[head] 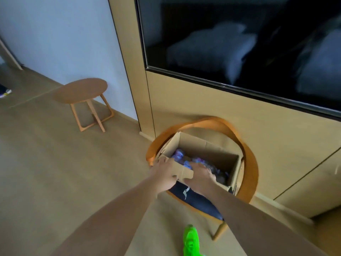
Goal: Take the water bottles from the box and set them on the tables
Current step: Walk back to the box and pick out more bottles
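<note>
Blurry plastic bottles in cardboard box

Purple-labelled water bottles lie inside open cardboard box.

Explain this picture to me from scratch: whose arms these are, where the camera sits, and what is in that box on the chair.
There is no machine here. The two bare arms belong to a person, and the single picture comes from a wide-angle camera worn on that person's head, looking forward and down.

An open cardboard box sits on the dark seat of a round-backed wooden chair, which stands against a tan wall panel below a large dark television screen. In the box lie water bottles with purple labels.

The left hand grips the box's near flap. The right hand reaches inside onto the bottles; whether it already holds one cannot be told.

Further left, a small round wooden table stands by the white wall, a likely place for the bottles. The bright green thing at the bottom is a shoe.
</note>
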A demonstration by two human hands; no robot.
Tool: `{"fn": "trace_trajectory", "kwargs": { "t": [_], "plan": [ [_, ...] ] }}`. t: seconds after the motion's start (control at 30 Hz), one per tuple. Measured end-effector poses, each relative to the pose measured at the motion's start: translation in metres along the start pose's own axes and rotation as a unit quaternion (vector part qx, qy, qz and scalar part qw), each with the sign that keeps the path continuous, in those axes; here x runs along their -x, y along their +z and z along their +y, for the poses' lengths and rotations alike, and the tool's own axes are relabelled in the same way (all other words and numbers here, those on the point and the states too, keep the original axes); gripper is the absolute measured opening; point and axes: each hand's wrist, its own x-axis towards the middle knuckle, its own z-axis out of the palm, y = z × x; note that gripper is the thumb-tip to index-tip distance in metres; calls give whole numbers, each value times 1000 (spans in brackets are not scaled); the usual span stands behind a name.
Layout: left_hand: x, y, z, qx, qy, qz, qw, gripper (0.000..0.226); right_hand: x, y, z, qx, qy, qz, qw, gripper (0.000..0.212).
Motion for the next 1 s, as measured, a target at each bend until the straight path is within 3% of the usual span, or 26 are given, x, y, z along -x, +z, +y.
{"fn": "trace_trajectory", "kwargs": {
  "t": [0.27,0.53,0.67,0.83,1.0],
  "plan": [
    [-140,18,14,-55,24,-81,995,63,-125,-13,58,-41,74,-24,996,73],
    [-232,42,29,-29,57,-133,989,54,-196,-18,91,-100,127,-61,985,54],
    [-258,75,25,-36,55,-196,978,59,-213,6,111,-83,169,-99,977,68],
    [-294,123,0,-60,49,-264,962,63,-240,50,112,-73,221,-167,958,64],
    [-328,160,-31,-6,-21,-270,963,66,-260,88,102,-41,228,-193,953,65]
  ]
}}
